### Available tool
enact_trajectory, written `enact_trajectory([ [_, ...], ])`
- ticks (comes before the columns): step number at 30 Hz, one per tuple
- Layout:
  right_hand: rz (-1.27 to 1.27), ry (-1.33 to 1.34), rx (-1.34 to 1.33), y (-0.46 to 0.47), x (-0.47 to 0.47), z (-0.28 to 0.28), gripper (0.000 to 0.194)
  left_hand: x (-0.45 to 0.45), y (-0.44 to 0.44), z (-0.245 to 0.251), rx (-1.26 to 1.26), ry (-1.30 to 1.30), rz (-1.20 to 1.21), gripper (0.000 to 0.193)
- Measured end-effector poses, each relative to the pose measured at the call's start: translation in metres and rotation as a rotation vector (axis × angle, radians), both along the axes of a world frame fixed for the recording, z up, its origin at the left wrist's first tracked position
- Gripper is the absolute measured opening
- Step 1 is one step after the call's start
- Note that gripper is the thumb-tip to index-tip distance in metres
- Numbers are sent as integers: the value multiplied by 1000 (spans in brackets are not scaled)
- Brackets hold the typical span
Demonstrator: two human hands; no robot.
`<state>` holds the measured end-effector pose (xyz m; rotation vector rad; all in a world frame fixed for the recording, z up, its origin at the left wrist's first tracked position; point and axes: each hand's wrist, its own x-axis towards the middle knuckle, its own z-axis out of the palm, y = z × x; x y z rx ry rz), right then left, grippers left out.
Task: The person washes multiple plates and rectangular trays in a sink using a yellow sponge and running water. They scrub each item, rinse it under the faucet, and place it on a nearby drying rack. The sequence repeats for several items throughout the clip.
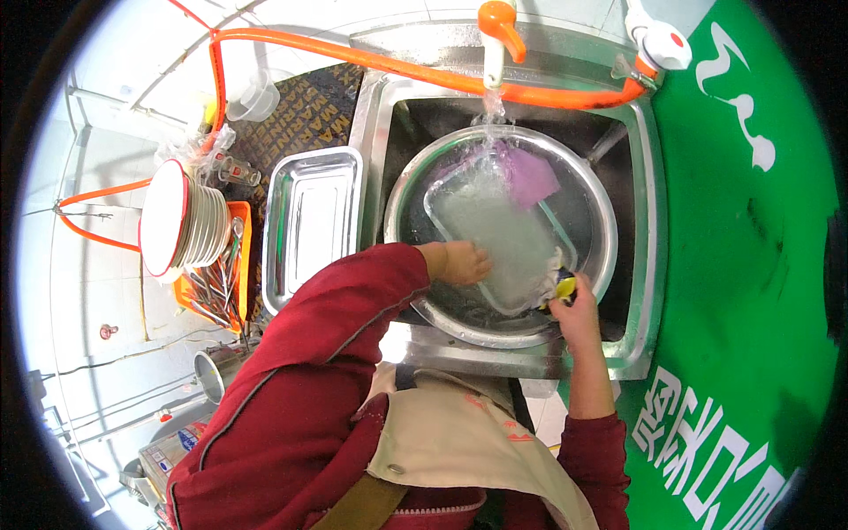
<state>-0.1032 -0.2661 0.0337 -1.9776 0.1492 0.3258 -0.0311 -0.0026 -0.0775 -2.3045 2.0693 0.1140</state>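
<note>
A round steel basin (603, 218) filled with water stands in the sink, under a running tap (493, 59). In it lies a clear rectangular container (497, 225), tilted, with a purple cloth (530, 173) by its far end. My left hand (465, 262) is at the container's left side, its fingertips partly hidden by water; whether it grips the wall I cannot tell. My right hand (578, 311) holds a bunched dark and yellow cloth or scrubber (565, 287) against the container's near right corner.
Left of the sink (652, 265) is a rectangular steel tray (313, 225). Farther left are stacked plates (164, 218), an orange basket of utensils (244, 265) and a plastic tub (255, 97). An orange hose (397, 64) crosses behind the basin; a green panel (729, 265) borders the right side.
</note>
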Motion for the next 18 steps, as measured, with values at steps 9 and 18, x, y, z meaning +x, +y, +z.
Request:
enact_trajectory([
  [9, -604, 49, 528, -28, -7, 16, 40, 18, 4, 51, -65, -58, -176, 22],
  [18, -721, 10, 748, -34, -7, 14, 36, 51, -25, 104, -143, -59, -217, 12],
])
